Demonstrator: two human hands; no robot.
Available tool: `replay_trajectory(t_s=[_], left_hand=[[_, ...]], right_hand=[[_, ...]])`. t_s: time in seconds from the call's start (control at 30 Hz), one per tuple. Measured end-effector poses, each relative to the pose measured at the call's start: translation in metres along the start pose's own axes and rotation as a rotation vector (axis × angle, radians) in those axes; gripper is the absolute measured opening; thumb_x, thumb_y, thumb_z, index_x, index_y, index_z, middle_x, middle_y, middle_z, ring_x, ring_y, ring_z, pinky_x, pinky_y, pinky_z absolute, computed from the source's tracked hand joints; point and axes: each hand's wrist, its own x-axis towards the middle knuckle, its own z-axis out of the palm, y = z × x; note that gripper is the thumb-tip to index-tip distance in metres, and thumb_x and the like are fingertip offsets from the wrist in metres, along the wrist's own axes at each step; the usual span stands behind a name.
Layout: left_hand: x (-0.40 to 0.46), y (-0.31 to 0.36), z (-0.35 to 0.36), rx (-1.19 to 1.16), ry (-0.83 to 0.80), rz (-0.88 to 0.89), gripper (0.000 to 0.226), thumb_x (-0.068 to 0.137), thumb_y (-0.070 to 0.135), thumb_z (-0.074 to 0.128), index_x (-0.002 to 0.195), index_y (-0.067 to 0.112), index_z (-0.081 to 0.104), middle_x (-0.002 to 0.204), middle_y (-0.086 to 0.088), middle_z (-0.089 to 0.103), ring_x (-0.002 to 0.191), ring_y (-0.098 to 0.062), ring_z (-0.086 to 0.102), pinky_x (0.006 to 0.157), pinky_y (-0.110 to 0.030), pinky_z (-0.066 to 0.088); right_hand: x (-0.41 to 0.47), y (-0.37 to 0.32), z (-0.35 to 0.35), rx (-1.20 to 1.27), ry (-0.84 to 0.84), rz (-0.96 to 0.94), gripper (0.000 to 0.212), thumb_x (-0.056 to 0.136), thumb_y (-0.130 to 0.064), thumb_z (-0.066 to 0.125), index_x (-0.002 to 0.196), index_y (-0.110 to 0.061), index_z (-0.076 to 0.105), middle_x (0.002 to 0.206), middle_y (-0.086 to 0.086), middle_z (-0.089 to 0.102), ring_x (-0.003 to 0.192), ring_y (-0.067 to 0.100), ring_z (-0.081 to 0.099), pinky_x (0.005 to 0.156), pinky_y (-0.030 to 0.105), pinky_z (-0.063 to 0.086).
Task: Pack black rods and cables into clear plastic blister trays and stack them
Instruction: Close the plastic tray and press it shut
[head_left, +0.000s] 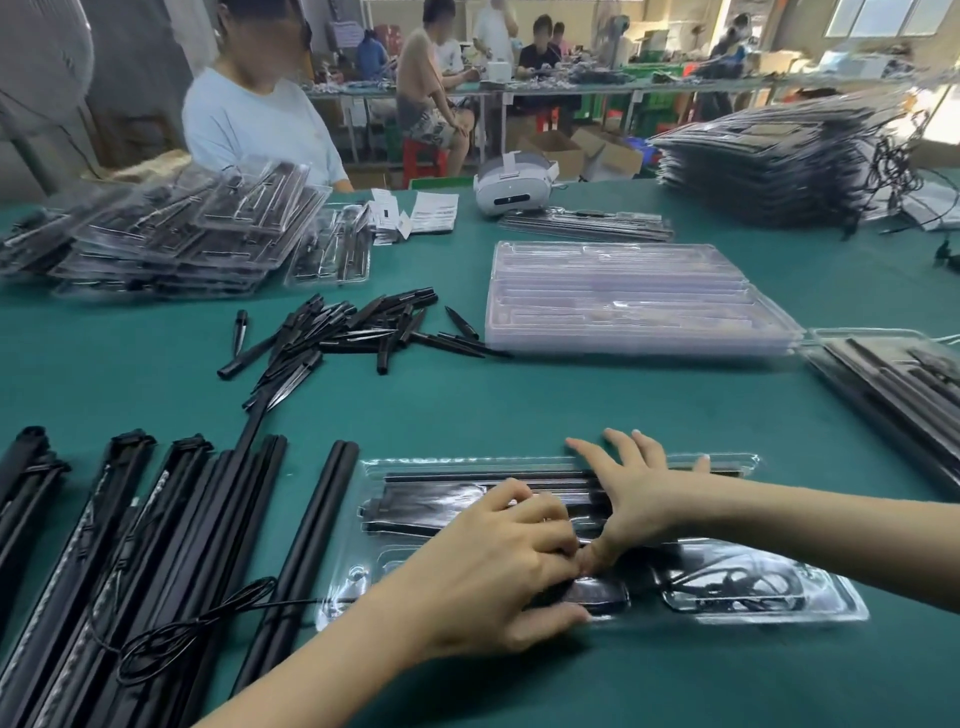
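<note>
Pressing rods (488, 477) lying nine-to-three into blister tray (810, 613): right hand (641, 493) spread flat at twelve, left hand (498, 566) curled, pinching at six.

A factory packing floor — seated workers (540, 57) at long benches (597, 85), stacked filled trays (779, 161) everywhere.

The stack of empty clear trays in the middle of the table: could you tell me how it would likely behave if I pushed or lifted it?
The stack of empty clear trays looks thin-walled and holds nothing, so it is probably light. Pushed, it would likely slide on the green table cover, perhaps with the upper trays shifting. Lifted by one end, it may flex.
</note>
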Motion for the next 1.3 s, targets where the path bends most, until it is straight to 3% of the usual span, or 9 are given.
replay_trajectory(t_s=[0.13, 0.37, 0.5, 0.63, 0.77, 0.87, 1.0, 1.17, 1.3], left_hand=[[0.003, 0.000, 0.001, 0.044, -0.020, 0.002, 0.039, 0.088, 0.059, 0.048, 0.087, 0.025, 0.067, 0.091, 0.012, 0.061, 0.100, -0.014, 0.054, 0.087, -0.028, 0.034], [-0.008, 0.004, 0.010, -0.020, -0.051, -0.105, 0.041, 0.092, 0.056, 0.039, 0.094, 0.027, 0.069, 0.093, 0.017, 0.063, 0.101, -0.009, 0.057, 0.086, -0.030, 0.032], [-0.011, 0.008, 0.006, -0.065, -0.105, -0.185, 0.040, 0.091, 0.056, 0.040, 0.100, 0.030, 0.069, 0.098, 0.019, 0.063, 0.103, -0.006, 0.056, 0.087, -0.027, 0.029], [-0.018, -0.004, -0.005, -0.209, -0.164, -0.289, 0.039, 0.095, 0.055, 0.039, 0.130, 0.042, 0.053, 0.131, 0.028, 0.048, 0.124, 0.005, 0.033, 0.100, -0.021, 0.017], [-0.051, -0.026, -0.024, -0.256, 0.036, -0.490, 0.041, 0.094, 0.044, 0.048, 0.135, 0.042, 0.045, 0.136, 0.029, 0.042, 0.127, 0.007, 0.032, 0.104, -0.018, 0.018], [-0.082, -0.047, -0.039, -0.173, 0.067, -0.632, 0.051, 0.094, 0.033, 0.056, 0.140, 0.039, 0.034, 0.138, 0.028, 0.035, 0.132, 0.002, 0.031, 0.110, -0.025, 0.020], [-0.099, -0.062, -0.054, -0.253, 0.100, -0.773, 0.060, 0.093, 0.025, 0.059, 0.145, 0.030, 0.031, 0.143, 0.019, 0.034, 0.136, -0.004, 0.030, 0.115, -0.033, 0.021], [-0.106, -0.068, -0.054, -0.536, 0.014, -0.895, 0.072, 0.090, 0.026, 0.063, 0.148, 0.029, 0.021, 0.152, 0.013, 0.024, 0.141, -0.003, 0.019, 0.117, -0.029, 0.015], [-0.116, -0.070, -0.050, -0.581, 0.011, -0.971, 0.070, 0.091, 0.024, 0.062, 0.149, 0.029, 0.022, 0.152, 0.012, 0.024, 0.141, -0.004, 0.019, 0.118, -0.033, 0.014]], right_hand=[[0.000, -0.001, 0.000, 0.018, -0.002, 0.014, 0.122, 0.061, -0.063, 0.076, 0.147, -0.046, -0.010, 0.158, -0.001, -0.020, 0.145, 0.024, -0.023, 0.104, 0.074, -0.003], [0.003, -0.007, 0.004, 0.022, 0.034, -0.005, 0.116, 0.062, -0.051, 0.079, 0.145, -0.048, -0.002, 0.157, -0.006, -0.014, 0.145, 0.021, -0.017, 0.099, 0.081, 0.001], [0.003, -0.005, -0.002, 0.045, 0.013, -0.039, 0.119, 0.058, -0.056, 0.081, 0.143, -0.053, -0.003, 0.157, -0.006, -0.014, 0.145, 0.023, -0.015, 0.099, 0.080, 0.003], [-0.001, 0.001, -0.006, 0.096, 0.019, -0.102, 0.119, 0.055, -0.063, 0.080, 0.144, -0.053, 0.002, 0.158, -0.005, -0.012, 0.145, 0.024, -0.012, 0.109, 0.071, 0.008], [-0.008, 0.008, -0.015, 0.134, -0.034, -0.164, 0.120, 0.056, -0.071, 0.075, 0.149, -0.045, 0.003, 0.160, -0.005, -0.005, 0.147, 0.024, -0.002, 0.117, 0.056, 0.012], [-0.015, 0.000, -0.039, 0.381, -0.060, -0.210, 0.128, 0.048, -0.073, 0.070, 0.151, -0.039, 0.004, 0.161, 0.002, 0.006, 0.146, 0.025, 0.011, 0.119, 0.044, 0.016], [-0.010, -0.050, -0.042, 0.223, 0.141, -0.314, 0.126, 0.054, -0.080, 0.063, 0.151, -0.037, -0.004, 0.160, 0.006, 0.002, 0.147, 0.026, 0.000, 0.116, 0.059, 0.010], [0.006, -0.131, -0.017, 0.102, 0.089, -0.330, 0.128, 0.059, -0.079, 0.066, 0.149, -0.038, -0.016, 0.158, 0.009, -0.022, 0.143, 0.025, -0.027, 0.104, 0.072, -0.009], [0.016, -0.159, -0.010, 0.041, 0.024, -0.320, 0.134, 0.058, -0.076, 0.070, 0.148, -0.036, -0.020, 0.156, 0.010, -0.028, 0.142, 0.027, -0.030, 0.101, 0.074, -0.012]])
